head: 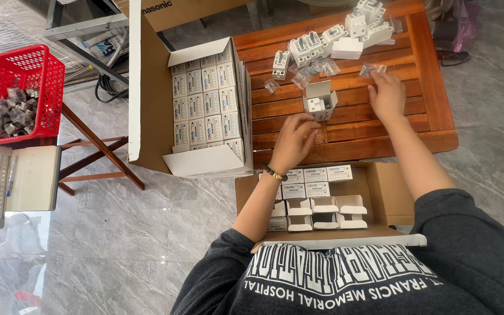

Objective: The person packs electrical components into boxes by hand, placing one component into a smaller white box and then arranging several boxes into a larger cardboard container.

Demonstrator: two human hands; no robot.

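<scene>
A small white carton [320, 100] stands open on the brown slatted wooden table [427, 116], with a white plastic part inside it. My left hand [294, 140] rests just in front of the carton, fingers curled at its lower edge. My right hand [387, 96] lies flat on the table to the carton's right, fingertips by a small clear plastic bag [373, 69]. Several white plastic electrical parts [345, 35] and more clear bags [307, 73] lie at the table's far side.
A large cardboard box [205, 105] of packed small white cartons stands left of the table. Another cardboard box [322, 201] at my lap holds shut and open cartons. A red basket [21, 93] of bagged parts sits on a stand at far left.
</scene>
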